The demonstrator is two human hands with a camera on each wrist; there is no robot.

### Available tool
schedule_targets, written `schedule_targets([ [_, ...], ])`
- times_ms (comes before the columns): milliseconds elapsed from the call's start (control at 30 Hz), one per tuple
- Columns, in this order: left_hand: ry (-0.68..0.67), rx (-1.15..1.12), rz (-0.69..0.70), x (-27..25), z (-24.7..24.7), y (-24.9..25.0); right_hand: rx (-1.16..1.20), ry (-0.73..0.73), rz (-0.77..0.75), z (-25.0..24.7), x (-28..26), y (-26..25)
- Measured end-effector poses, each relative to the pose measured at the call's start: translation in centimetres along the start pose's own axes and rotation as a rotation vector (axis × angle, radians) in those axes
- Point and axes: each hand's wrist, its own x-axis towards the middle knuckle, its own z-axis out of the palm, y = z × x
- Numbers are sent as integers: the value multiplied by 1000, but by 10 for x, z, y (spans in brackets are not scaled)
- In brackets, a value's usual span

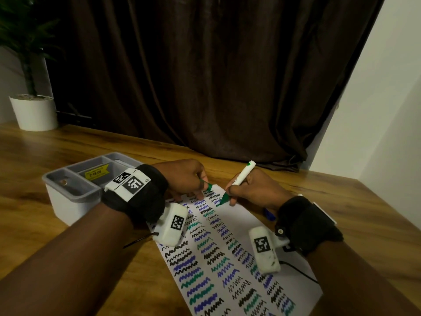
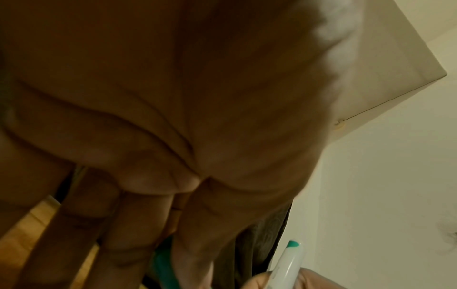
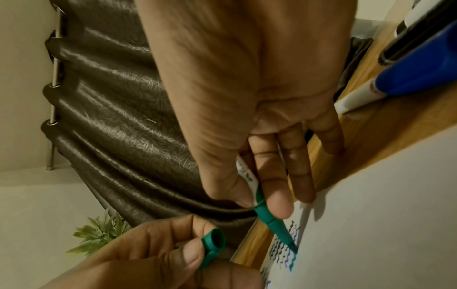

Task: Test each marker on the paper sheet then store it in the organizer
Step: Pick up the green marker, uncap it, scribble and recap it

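My right hand (image 1: 237, 190) grips a white marker with green ends (image 1: 241, 175), its green tip (image 3: 293, 248) touching the paper sheet (image 1: 248, 222) among the squiggles at the far end. My left hand (image 1: 196, 181) pinches the green cap (image 3: 212, 242) between thumb and forefinger just left of the tip, while its other fingers rest on the sheet's far edge. The sheet is covered in rows of black, blue and green wavy lines. The grey organizer (image 1: 75, 185) with several compartments stands to the left, behind my left wrist.
A blue-capped marker (image 3: 405, 78) and a black one (image 3: 415, 33) lie on the wooden table (image 1: 341, 201) right of the sheet. A potted plant (image 1: 34, 110) stands at the far left. A dark curtain (image 1: 205, 76) hangs behind the table.
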Motion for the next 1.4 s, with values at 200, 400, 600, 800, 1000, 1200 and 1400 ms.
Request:
schedule_targets([
  [200,-2,-8,-4,0,0,1,15,16,-1,-1,0,0],
  [400,-5,-13,-2,0,0,2,4,27,31,-2,2,3],
  [600,-7,-9,-6,1,0,0,-20,50,43,-3,1,2],
  [800,-7,-12,-9,2,0,0,-4,48,46,-4,1,3],
  [1000,-4,-7,-9,4,1,-1,-20,57,52,-4,3,5],
  [1200,-3,3,2,5,0,-2,-47,68,54,-5,3,3],
  [1400,1,1,6,5,0,-2,-18,82,79,-5,2,3],
])
